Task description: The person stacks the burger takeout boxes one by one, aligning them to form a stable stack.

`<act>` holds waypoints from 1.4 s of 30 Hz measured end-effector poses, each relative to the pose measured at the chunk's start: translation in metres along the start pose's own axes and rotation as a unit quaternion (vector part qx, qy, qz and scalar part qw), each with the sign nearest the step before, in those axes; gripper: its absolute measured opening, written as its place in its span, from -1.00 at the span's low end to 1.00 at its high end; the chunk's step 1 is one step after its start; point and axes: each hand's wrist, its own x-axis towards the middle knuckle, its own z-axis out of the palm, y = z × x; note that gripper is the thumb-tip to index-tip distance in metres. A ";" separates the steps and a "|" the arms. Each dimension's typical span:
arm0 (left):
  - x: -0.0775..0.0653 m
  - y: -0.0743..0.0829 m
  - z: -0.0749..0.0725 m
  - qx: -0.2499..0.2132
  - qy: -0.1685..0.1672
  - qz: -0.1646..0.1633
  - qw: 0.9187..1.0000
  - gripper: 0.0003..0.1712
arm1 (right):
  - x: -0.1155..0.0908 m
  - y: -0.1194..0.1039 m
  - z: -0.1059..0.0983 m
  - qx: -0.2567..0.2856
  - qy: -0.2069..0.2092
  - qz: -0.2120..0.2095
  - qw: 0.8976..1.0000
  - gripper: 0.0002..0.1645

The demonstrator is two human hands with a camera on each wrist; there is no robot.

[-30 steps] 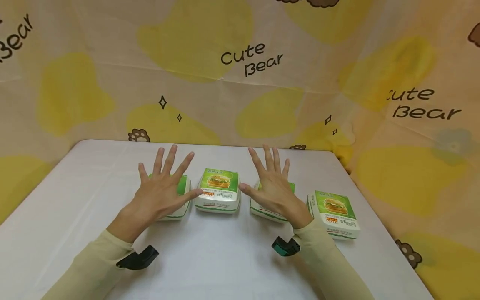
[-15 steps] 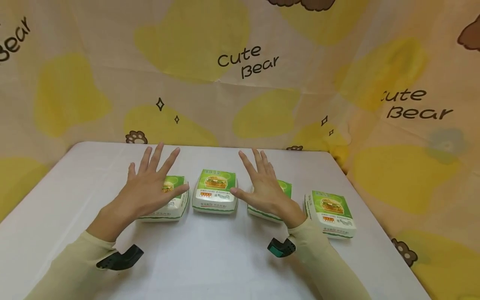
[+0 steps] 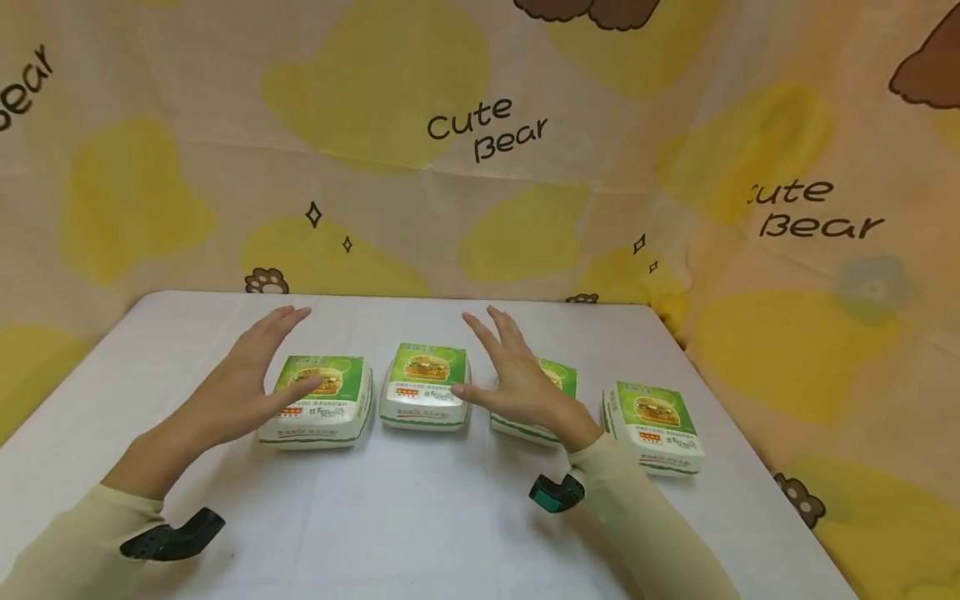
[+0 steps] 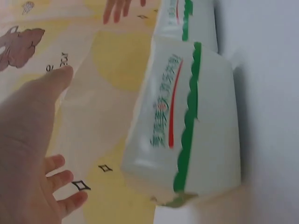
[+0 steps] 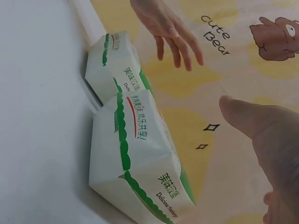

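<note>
- Nearest: two pale sleeves (image 3: 648,517) reach in over the near part of the white tabletop (image 3: 420,525), a dark wrist device (image 3: 557,494) under each cuff; the right one bears a green panel.
- Left hand (image 3: 225,396): raised above the tabletop towards its left edge, thumb apart from the fingers, which are extended and appear close together in the head view. The thumb overlaps the leftmost box there; the left wrist view shows a gap between them.
- Right hand (image 3: 517,383): raised right of the tabletop's middle, fingers extended and partly spread, thumb apart. It holds nothing and partly hides the third box; its thumb overlaps the second in the head view.
- Rightmost box (image 3: 656,425): near the tabletop's right edge, nearest of the four, turned slightly askew.
- Leftmost box (image 3: 330,425): left of centre, well in from the left edge, its green lid printed with a burger.
- Third box (image 3: 562,379): between the second and rightmost boxes, behind the right hand.
- Second box (image 3: 427,375): midway between left and right edges, nearest of the four to the far edge.
- Farthest: a yellow-patterned cloth (image 3: 405,92) lettered "Cute Bear" rises beyond the far edge and both far corners.
</note>
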 end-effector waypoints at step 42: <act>-0.020 -0.068 0.013 -0.205 -0.201 -0.046 0.957 0.43 | 0.017 0.004 0.025 -0.026 -0.066 -0.011 0.997 0.15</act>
